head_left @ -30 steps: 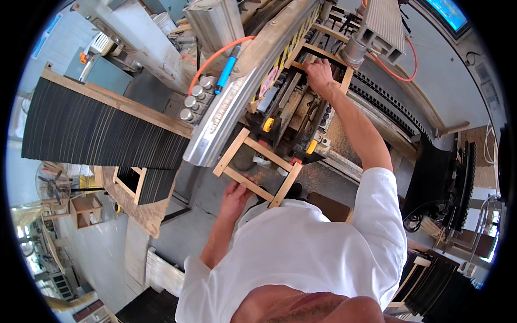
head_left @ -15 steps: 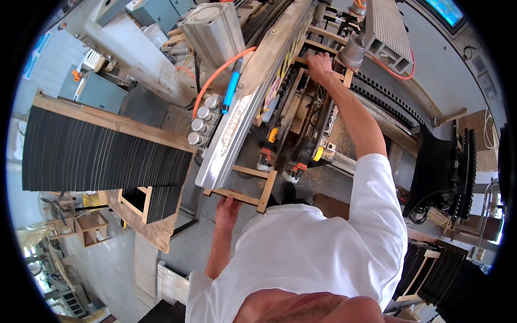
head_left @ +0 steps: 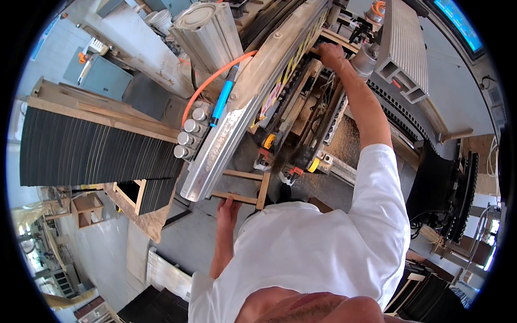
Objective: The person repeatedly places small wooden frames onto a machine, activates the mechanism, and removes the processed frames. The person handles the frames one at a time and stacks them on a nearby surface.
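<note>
Your view is bright, under soft, diffuse light. Glare whitens the near end of the metal beam (head_left: pixel 211 153), and your white shirt (head_left: pixel 318 242), below that beam, reads very bright, its folds only faintly shaded. Right of the beam, the machine bed (head_left: pixel 299 113) sinks into shadow, and your right hand (head_left: pixel 331 55), by the beam's far end, looks shaded. Left of the beam, the black panels (head_left: pixel 97 145) lose detail and bow with the lens. Far right of it, the screen (head_left: pixel 456 24) glows blue. Detail softens toward the black, rounded rim.
</note>
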{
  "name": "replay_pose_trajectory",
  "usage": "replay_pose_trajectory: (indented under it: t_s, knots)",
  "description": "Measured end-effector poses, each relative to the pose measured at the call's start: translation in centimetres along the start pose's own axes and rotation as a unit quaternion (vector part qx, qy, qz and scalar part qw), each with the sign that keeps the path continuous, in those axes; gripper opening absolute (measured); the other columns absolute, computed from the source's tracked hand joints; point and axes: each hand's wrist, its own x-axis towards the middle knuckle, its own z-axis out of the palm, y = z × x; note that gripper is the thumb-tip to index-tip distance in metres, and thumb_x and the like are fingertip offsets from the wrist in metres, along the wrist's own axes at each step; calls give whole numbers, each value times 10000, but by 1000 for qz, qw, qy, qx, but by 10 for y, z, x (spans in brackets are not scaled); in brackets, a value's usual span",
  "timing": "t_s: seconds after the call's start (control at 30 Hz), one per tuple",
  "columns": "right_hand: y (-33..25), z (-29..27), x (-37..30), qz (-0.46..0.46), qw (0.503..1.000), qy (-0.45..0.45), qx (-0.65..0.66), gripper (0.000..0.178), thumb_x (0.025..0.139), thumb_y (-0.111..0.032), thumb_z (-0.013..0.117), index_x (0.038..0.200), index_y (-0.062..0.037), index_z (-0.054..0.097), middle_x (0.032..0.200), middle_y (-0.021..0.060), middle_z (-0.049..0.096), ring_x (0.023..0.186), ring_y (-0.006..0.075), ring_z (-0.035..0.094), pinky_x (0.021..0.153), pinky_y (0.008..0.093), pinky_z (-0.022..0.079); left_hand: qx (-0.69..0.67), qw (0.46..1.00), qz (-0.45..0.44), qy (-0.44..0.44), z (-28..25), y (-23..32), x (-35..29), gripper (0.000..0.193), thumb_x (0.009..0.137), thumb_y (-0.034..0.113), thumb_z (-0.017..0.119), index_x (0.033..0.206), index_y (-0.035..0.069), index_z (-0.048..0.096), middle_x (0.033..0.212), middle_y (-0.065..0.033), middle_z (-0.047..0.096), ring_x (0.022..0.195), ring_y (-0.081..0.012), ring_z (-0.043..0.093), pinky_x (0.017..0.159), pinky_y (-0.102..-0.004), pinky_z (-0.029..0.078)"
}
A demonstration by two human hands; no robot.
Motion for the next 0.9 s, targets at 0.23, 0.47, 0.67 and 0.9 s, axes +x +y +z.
replay_pose_trajectory:
  t_s: [0.23,0.47,0.67,0.9]
  knots:
    - [5,-3,9,15,998,-60,26,186,761,-74,644,944,-74,676,965,142,681,953,343,644,760,475,508,18,1000,-14,3,16,-16,11,304,929,197,602,1180,44,526,1146,-88,613,1072,-228,592,942,-384,468]
    - [-2,-11,-13,-35,998,33,-38,245,753,-94,650,994,-56,632,998,157,676,967,353,646,811,478,486,13,1000,6,12,20,-27,8,270,940,182,577,1155,29,520,1152,-107,607,1067,-236,594,932,-401,479]
    - [5,-16,-27,-108,986,24,-122,260,775,-30,602,1035,-23,606,1014,178,668,962,354,646,809,462,474,0,999,-3,37,19,-44,4,233,942,177,567,1129,41,533,1103,-80,620,1021,-218,607,897,-388,495]
    - [22,-15,-13,-51,998,-35,14,241,751,-57,618,987,-9,612,933,192,673,930,375,643,731,465,506,10,999,-4,48,25,-60,11,210,928,165,575,1097,44,545,1025,-64,622,938,-196,614,843,-369,501]
